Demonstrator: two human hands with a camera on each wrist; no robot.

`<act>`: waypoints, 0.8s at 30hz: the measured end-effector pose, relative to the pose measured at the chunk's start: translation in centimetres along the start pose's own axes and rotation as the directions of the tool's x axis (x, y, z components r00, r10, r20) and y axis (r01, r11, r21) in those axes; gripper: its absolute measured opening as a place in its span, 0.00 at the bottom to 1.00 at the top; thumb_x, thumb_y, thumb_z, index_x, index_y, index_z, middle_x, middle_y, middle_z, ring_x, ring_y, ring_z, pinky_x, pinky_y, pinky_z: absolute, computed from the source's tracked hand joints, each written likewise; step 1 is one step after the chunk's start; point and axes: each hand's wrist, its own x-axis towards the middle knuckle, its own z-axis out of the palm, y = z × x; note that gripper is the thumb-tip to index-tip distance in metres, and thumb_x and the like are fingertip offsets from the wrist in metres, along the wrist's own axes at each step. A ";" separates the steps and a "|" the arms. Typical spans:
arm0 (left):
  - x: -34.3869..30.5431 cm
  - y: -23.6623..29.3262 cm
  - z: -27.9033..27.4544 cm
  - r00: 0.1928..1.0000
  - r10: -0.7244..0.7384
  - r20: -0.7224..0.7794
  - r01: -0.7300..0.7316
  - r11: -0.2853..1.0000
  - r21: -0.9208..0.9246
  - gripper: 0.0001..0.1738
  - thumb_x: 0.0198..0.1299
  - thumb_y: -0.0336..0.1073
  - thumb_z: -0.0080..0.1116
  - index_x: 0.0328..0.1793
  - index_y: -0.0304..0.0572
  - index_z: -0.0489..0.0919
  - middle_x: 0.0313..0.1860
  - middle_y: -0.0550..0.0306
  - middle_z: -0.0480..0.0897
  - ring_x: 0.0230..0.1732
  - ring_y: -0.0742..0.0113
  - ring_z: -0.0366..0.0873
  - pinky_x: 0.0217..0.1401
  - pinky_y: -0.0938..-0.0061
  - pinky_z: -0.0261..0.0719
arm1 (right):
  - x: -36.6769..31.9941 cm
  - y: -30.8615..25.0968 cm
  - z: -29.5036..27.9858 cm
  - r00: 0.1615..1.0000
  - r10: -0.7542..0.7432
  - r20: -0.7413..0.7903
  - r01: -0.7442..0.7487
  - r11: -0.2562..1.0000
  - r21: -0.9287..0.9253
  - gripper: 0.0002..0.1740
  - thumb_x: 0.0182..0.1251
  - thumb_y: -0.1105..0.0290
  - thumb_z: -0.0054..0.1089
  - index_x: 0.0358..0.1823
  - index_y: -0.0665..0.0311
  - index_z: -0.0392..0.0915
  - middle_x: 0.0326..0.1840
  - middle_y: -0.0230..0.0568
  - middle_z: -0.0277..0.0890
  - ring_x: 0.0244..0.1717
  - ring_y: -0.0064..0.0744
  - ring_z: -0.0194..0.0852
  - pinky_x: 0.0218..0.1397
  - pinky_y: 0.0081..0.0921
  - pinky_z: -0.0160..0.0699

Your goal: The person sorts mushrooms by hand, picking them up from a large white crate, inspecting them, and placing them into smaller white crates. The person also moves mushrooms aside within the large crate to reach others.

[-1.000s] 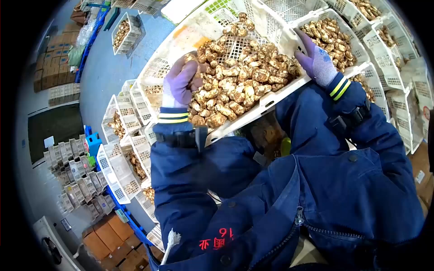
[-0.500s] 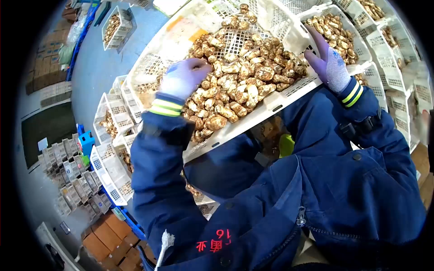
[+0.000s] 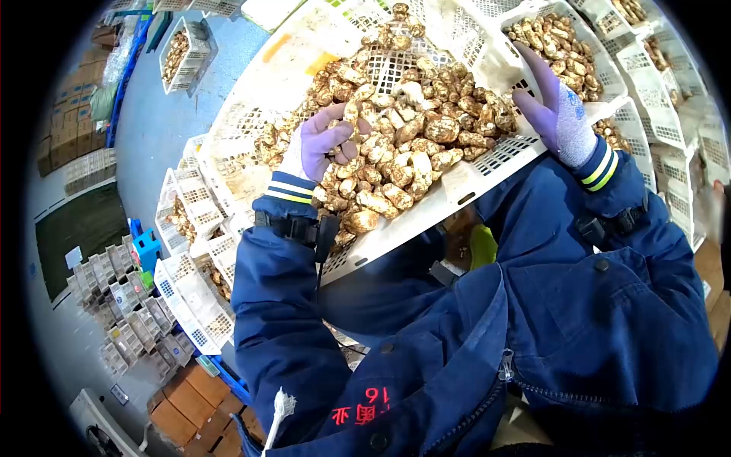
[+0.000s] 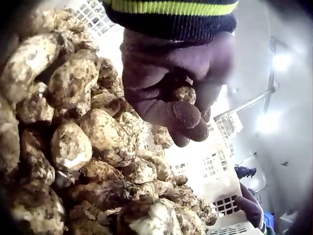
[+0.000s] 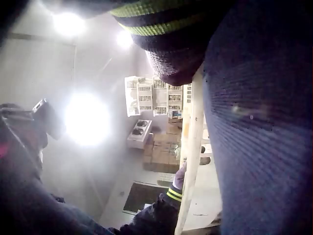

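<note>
My left hand (image 3: 324,145), in a purple knit glove, pinches a small brown-and-white mushroom (image 3: 351,114) between thumb and fingers. It is just above a heap of dirt-flecked mushrooms (image 3: 400,164) in a white plastic crate (image 3: 403,242) tilted across my lap. In the left wrist view the curled fingers partly hide the held mushroom (image 4: 185,93). My right hand (image 3: 560,114), gloved the same way, rests on the crate's right end wall, thumb and forefinger straight and spread apart.
More white crates of mushrooms (image 3: 560,53) stand close by on the right, with further crates (image 3: 194,297) at my left. One crate (image 3: 185,57) sits apart on the blue floor (image 3: 156,122). Cardboard boxes (image 3: 186,400) and stacked crates (image 3: 129,305) are farther left.
My left hand shifted from the heap's left edge, reached down into the mushrooms, and is now turned up with a mushroom pinched. My right hand keeps its place on the crate.
</note>
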 end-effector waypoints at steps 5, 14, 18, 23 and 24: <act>-0.7 -0.3 0.0 0.994 0.048 -0.094 -0.051 0.998 -0.035 0.28 0.61 0.30 0.56 0.68 0.34 0.68 0.43 0.47 0.83 0.25 0.72 0.75 0.25 0.80 0.71 | -0.2 0.2 0.0 0.998 0.055 0.030 -0.055 0.998 -0.002 0.36 0.69 0.58 0.52 0.75 0.60 0.55 0.69 0.61 0.65 0.68 0.56 0.67 0.67 0.40 0.68; 2.4 2.2 1.8 0.943 0.034 -0.330 0.014 0.990 0.144 0.18 0.63 0.44 0.64 0.40 0.35 0.73 0.27 0.57 0.75 0.30 0.71 0.75 0.24 0.80 0.71 | 0.2 -0.2 0.2 0.999 0.032 -0.008 -0.032 0.999 0.027 0.36 0.67 0.59 0.54 0.73 0.68 0.57 0.68 0.63 0.66 0.68 0.54 0.67 0.67 0.38 0.67; 7.0 1.4 5.1 0.954 0.300 0.025 0.013 -0.123 0.992 0.17 0.58 0.37 0.62 0.54 0.44 0.80 0.43 0.47 0.82 0.46 0.51 0.82 0.46 0.62 0.80 | 0.0 0.0 0.2 1.000 0.028 -0.014 -0.029 0.998 -0.048 0.36 0.67 0.60 0.55 0.73 0.67 0.57 0.67 0.62 0.67 0.68 0.53 0.67 0.67 0.37 0.68; 10.3 -0.7 5.4 0.998 0.015 0.069 -0.055 -0.434 0.899 0.12 0.62 0.31 0.52 0.49 0.47 0.82 0.48 0.48 0.81 0.51 0.51 0.82 0.52 0.60 0.81 | 0.0 -0.7 0.0 0.999 0.044 -0.001 -0.044 0.998 0.041 0.36 0.66 0.62 0.56 0.73 0.66 0.57 0.66 0.63 0.68 0.66 0.56 0.69 0.65 0.39 0.70; 10.4 -0.7 4.7 0.992 0.078 0.096 -0.062 -0.366 0.929 0.12 0.61 0.32 0.53 0.49 0.46 0.82 0.50 0.48 0.82 0.51 0.49 0.82 0.52 0.61 0.82 | 0.0 -0.8 0.0 0.999 0.041 -0.002 -0.041 0.998 0.047 0.36 0.67 0.62 0.56 0.73 0.65 0.57 0.65 0.63 0.69 0.65 0.56 0.70 0.64 0.39 0.71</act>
